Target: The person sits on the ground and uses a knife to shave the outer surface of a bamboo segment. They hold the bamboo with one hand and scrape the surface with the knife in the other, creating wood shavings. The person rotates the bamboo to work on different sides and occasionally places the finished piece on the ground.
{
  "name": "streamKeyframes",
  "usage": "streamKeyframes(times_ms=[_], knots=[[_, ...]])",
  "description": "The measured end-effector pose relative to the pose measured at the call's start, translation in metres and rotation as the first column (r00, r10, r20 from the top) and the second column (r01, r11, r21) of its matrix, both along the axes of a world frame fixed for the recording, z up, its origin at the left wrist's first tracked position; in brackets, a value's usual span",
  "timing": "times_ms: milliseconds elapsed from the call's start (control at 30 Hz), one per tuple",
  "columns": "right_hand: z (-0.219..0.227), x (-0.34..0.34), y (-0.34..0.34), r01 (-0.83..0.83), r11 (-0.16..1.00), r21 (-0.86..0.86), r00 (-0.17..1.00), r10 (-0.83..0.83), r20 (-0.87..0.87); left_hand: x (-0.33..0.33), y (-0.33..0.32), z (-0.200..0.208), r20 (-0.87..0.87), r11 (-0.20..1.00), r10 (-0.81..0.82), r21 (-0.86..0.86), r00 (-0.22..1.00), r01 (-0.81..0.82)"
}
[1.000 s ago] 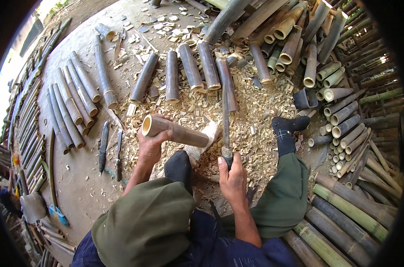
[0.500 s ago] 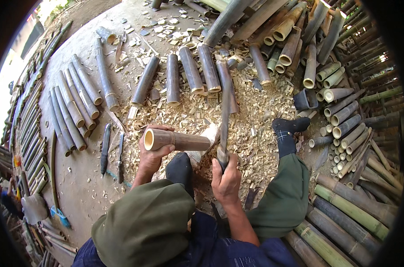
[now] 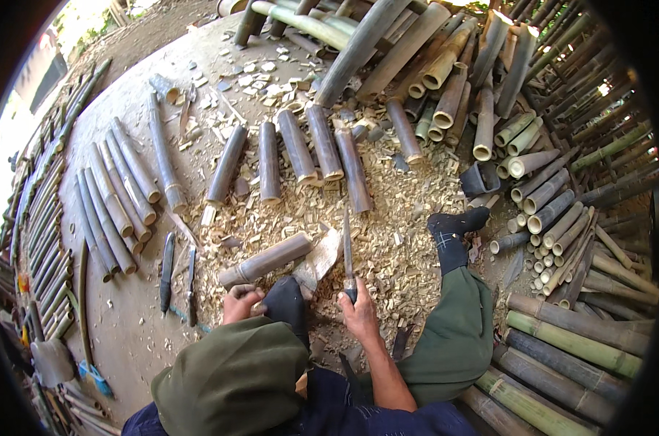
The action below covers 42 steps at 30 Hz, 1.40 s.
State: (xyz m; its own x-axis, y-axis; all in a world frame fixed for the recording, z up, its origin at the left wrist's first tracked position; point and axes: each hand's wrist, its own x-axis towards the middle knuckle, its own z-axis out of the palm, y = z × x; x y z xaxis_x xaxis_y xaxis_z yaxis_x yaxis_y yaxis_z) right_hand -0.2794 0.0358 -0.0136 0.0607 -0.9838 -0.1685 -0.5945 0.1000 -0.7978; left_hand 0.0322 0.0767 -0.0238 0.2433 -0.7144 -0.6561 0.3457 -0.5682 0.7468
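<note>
My right hand grips the dark handle of a machete, whose narrow-looking blade points away from me over the wood chips. A cut bamboo section lies slanted on the chips, its right end against a pale chopping block. Just below the section's left end is my left hand, apart from it, with curled fingers beside my socked left foot. Whether anything sits inside those fingers is hidden.
Several short bamboo sections lie in a row ahead. Longer bamboo pieces rest at left, near two knives. Bamboo stacks line the right side, with a small dark container by my right foot.
The bamboo section has left my left hand and now lies on the chips by the block. That hand has drawn back toward me. My machete is lower, its blade seen more edge-on.
</note>
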Motion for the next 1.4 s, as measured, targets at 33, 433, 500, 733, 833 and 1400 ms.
streamKeyframes(times_ms=[33,433,500,733,833,1400], knots=[[-0.007,-0.005,-0.001,0.003,0.995,0.104,0.999,0.002,-0.052,-0.005,-0.002,0.021,0.075,0.995,-0.066,0.082,0.995,0.06],[-0.063,0.013,0.009,0.05,0.967,0.251,0.999,-0.05,-0.008,0.027,-0.137,-0.014,0.928,0.733,-0.371,0.279,0.02,0.62],[-0.072,0.008,0.012,0.056,0.971,0.232,0.998,-0.046,-0.047,0.017,-0.138,0.003,0.949,0.739,-0.294,0.149,0.115,0.657],[-0.067,0.012,0.01,0.025,0.957,0.29,1.0,-0.022,-0.013,0.015,-0.159,0.081,0.047,0.837,-0.236,-0.498,0.971,0.227],[-0.059,0.013,0.005,0.006,0.965,0.262,1.0,-0.01,0.013,0.003,-0.156,0.062,-0.107,0.874,0.028,-0.479,0.994,-0.076],[0.047,-0.008,-0.003,-0.011,0.992,0.127,1.0,0.01,0.011,-0.004,-0.11,-0.025,-0.312,0.881,0.372,-0.176,0.874,-0.439]])
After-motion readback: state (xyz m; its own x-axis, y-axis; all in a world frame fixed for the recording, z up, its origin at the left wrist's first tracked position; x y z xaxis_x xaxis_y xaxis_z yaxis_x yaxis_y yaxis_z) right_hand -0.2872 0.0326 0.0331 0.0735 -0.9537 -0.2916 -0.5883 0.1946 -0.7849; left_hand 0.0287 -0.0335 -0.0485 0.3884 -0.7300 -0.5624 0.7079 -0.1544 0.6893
